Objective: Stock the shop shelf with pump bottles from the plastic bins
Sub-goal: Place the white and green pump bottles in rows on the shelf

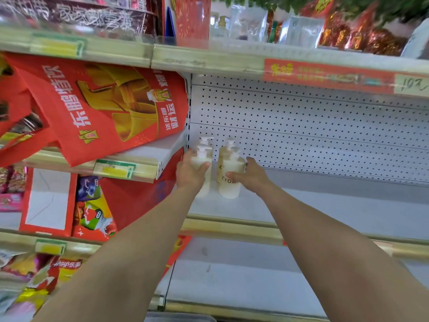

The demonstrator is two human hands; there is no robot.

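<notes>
Several cream pump bottles stand at the left end of the white shelf (325,205), against the perforated back panel. My left hand (189,174) wraps around the front left bottle (204,162), which stands upright on the shelf. My right hand (250,175) grips the side of the front right bottle (229,182), printed with "ZYOM". Two more bottles sit behind these, with only their pump heads (205,140) and a bit of body showing. The plastic bins are out of view.
Red gift bags (104,108) and snack boxes fill the shelves to the left, close beside my left hand. The shelf above (232,59) carries clear and red packages. A lower white shelf (232,275) lies beneath. A grey edge (178,318) shows at the bottom.
</notes>
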